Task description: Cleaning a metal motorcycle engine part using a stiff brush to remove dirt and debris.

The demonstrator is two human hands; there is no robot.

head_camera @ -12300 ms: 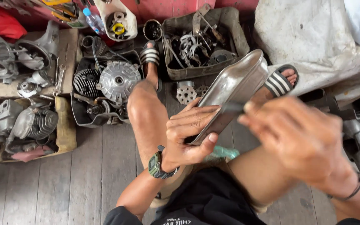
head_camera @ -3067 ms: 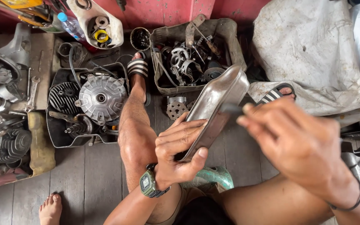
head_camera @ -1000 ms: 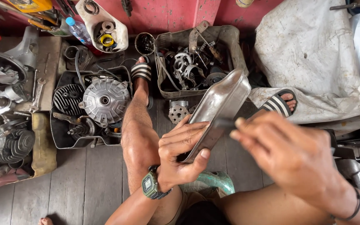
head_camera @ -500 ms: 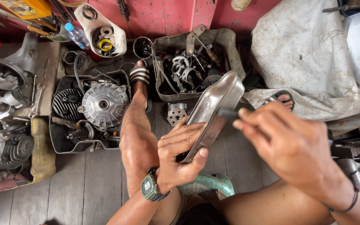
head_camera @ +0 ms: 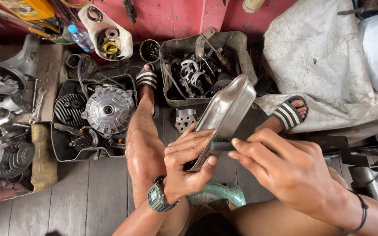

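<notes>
The left hand [head_camera: 184, 168] wraps the near end of a metal cover [head_camera: 224, 116], tilting it up over the knees so its edge faces the right hand [head_camera: 285, 172], which pinches a small dark tool [head_camera: 221, 144] against it.

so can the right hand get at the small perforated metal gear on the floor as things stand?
Probably not directly. The right hand is pinching a small dark tool against the curved shiny metal cover, which the left hand grips. That cover hangs right over the perforated round metal gear, blocking the way.
</notes>
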